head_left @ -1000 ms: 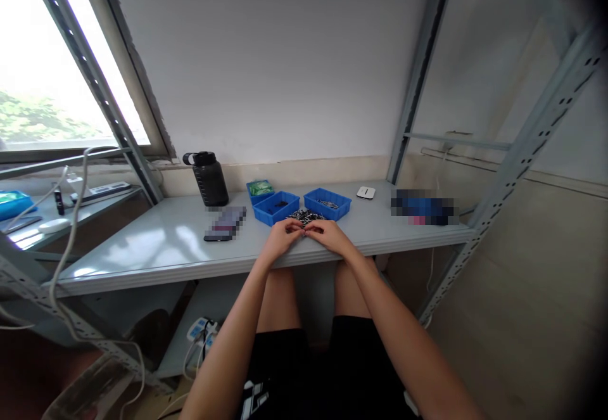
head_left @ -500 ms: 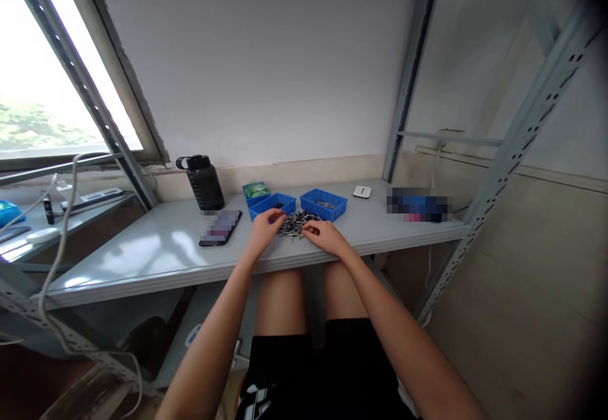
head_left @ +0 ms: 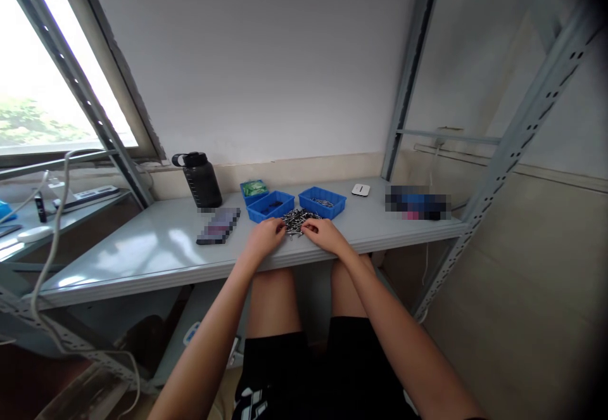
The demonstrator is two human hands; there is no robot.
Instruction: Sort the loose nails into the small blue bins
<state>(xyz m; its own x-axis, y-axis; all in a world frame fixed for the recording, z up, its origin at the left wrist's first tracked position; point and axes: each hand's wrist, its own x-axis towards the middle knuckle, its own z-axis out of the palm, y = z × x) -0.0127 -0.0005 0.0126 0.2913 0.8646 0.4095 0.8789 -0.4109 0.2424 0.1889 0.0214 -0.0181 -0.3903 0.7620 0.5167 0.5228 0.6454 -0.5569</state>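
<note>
A heap of small dark and silver metal pieces, screw-like in shape (head_left: 298,220), lies near the table's front edge between my hands. My left hand (head_left: 266,237) is at the heap's left side, fingers curled and fingertips together at the pieces; whatever they pinch is too small to make out. At the right side, my right hand (head_left: 325,235) has thumb and fingers closed together, and what is in them is hidden. Just behind the heap stand two blue trays: the left tray (head_left: 259,215) has dark pieces in it, the right tray (head_left: 332,211) silver ones.
A small blue box (head_left: 244,192) with a green packet stands behind the left tray. Further left are a dark bottle (head_left: 204,182) and a phone (head_left: 221,225). A white square item (head_left: 361,190) lies at the back right, with a blurred dark object (head_left: 418,204) beyond. Metal shelf posts (head_left: 413,71) flank the table.
My left hand has come down from the left tray's front edge to the heap's left side, its fingers curling in. My right hand has stayed at the heap, still pinched.
</note>
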